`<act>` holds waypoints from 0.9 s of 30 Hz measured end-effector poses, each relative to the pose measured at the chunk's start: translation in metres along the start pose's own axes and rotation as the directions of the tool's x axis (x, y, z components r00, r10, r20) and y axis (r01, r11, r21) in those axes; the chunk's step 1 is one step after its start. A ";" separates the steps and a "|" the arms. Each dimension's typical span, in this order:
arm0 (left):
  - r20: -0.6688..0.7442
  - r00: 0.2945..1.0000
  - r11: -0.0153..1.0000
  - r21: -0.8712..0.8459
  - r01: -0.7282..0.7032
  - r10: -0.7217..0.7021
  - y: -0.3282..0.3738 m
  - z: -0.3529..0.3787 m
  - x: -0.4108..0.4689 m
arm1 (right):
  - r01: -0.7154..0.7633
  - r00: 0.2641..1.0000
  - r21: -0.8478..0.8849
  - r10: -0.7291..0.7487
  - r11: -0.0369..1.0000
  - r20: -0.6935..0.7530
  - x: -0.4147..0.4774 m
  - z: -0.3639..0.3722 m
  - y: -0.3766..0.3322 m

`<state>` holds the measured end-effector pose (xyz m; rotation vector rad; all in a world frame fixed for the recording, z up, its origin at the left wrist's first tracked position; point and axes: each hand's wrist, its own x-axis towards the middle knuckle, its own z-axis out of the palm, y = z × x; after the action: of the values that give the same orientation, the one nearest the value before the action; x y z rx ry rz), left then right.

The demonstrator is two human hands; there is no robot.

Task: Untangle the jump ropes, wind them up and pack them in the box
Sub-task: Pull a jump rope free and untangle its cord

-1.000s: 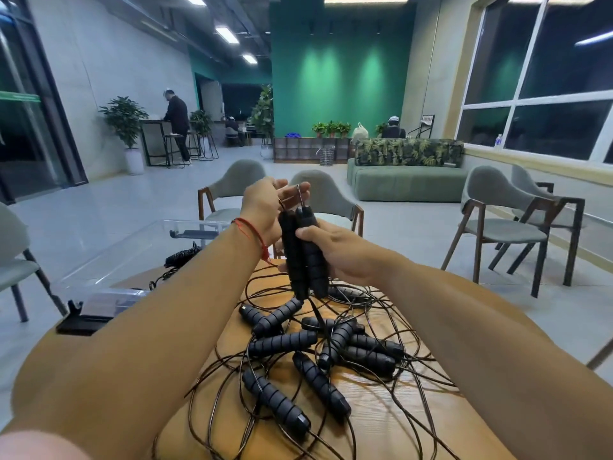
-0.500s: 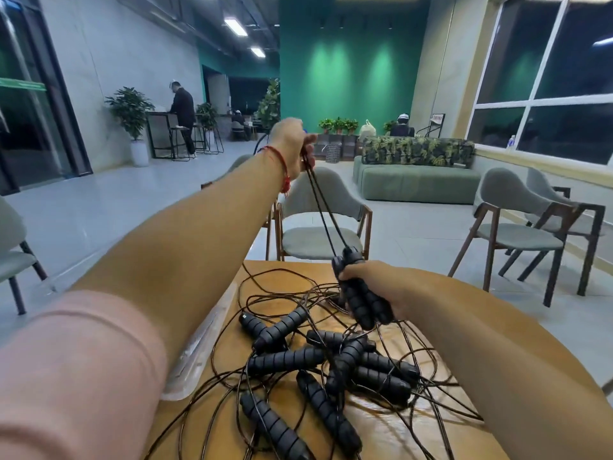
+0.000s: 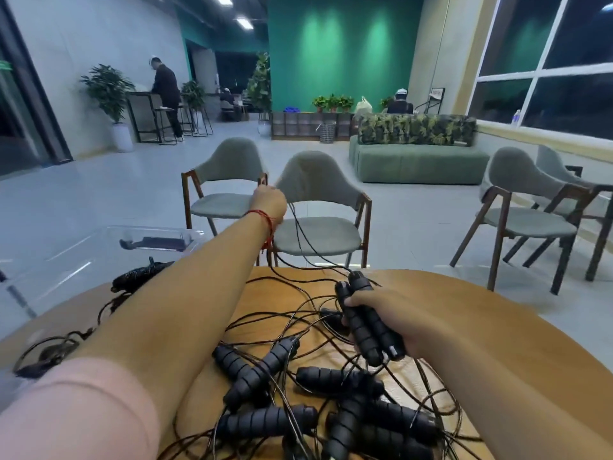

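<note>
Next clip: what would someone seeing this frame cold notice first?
The heap of black jump ropes tangled on the wooden table, low in the middle, catches the eye first. Next come the right hand gripping a pair of handles just above that heap, and the left hand stretched forward past the table's far edge, gripping a cord that runs down toward them.

A pink sleeve (image 3: 83, 403) on the left arm; red string bracelet (image 3: 265, 220) at its wrist.
</note>
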<state>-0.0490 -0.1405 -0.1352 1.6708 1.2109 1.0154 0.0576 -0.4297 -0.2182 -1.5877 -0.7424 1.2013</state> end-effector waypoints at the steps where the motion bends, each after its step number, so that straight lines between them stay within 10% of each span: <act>1: -0.189 0.982 0.986 -0.161 -0.035 0.004 -0.005 -0.001 0.003 | -0.016 1.000 0.021 0.016 1.000 0.008 0.006 -0.002 0.003; 4: -0.521 0.848 0.922 -0.370 -0.115 -0.103 -0.022 -0.011 0.011 | -0.026 1.000 0.050 0.026 0.998 0.012 0.023 -0.008 0.013; 9: 0.197 0.970 0.981 0.157 0.113 -0.143 -0.075 0.016 0.010 | -0.047 0.999 0.145 0.045 0.988 0.022 0.045 -0.010 0.021; 12: 0.300 0.950 0.965 0.261 0.005 -0.087 -0.090 0.031 -0.022 | -0.054 0.998 0.195 0.049 0.979 0.028 0.058 -0.007 0.022; 20: 0.110 0.992 0.991 0.129 0.040 -0.054 -0.119 0.036 -0.078 | -0.041 0.993 0.138 0.024 0.990 0.120 0.072 0.013 0.025; 27: -0.201 0.973 0.970 -0.189 -0.155 0.116 -0.104 0.024 -0.082 | 0.044 0.969 -0.311 0.035 0.949 0.243 0.072 0.049 0.037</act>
<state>-0.0762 -0.2026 -0.2518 1.5395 1.0807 1.3625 0.0316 -0.3623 -0.2802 -1.7072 -1.1455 1.3426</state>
